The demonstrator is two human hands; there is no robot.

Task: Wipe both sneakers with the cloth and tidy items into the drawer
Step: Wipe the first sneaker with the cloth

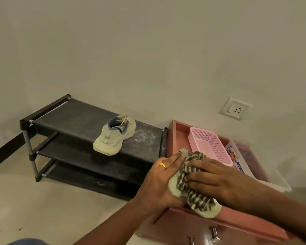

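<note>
Both hands are busy right over the front edge of the drawer (184, 225). My left hand (159, 181) is wrapped around one side of the pale green sneaker (174, 187) so it can't twist, and my right hand (217, 179) has its fingers curled over the striped cloth (199, 200), pushing it onto the upper. I'm guessing I keep it above the open drawer so whatever rubs off drops there and not on the floor, and so the cloth is right where it'll get put away. The shoe lies tilted across the drawer front with one pale rounded end poking out past the cloth toward me. Most of it is covered, so I can't really tell how clean it is. The cloth is bunched up, grey and cream stripes, looks like a soft towel. The other sneaker (114, 137) sits well left of the drawer on the top shelf of the black shoe rack (74, 119), heel toward me and laces loose, same washed-out green. There are whitish dusty smears on the shelf between it and the drawer. Inside the drawer toward the back there's a pink basket (210, 145), and a clear plastic box (272, 181) sits along the drawer's right side.
</note>
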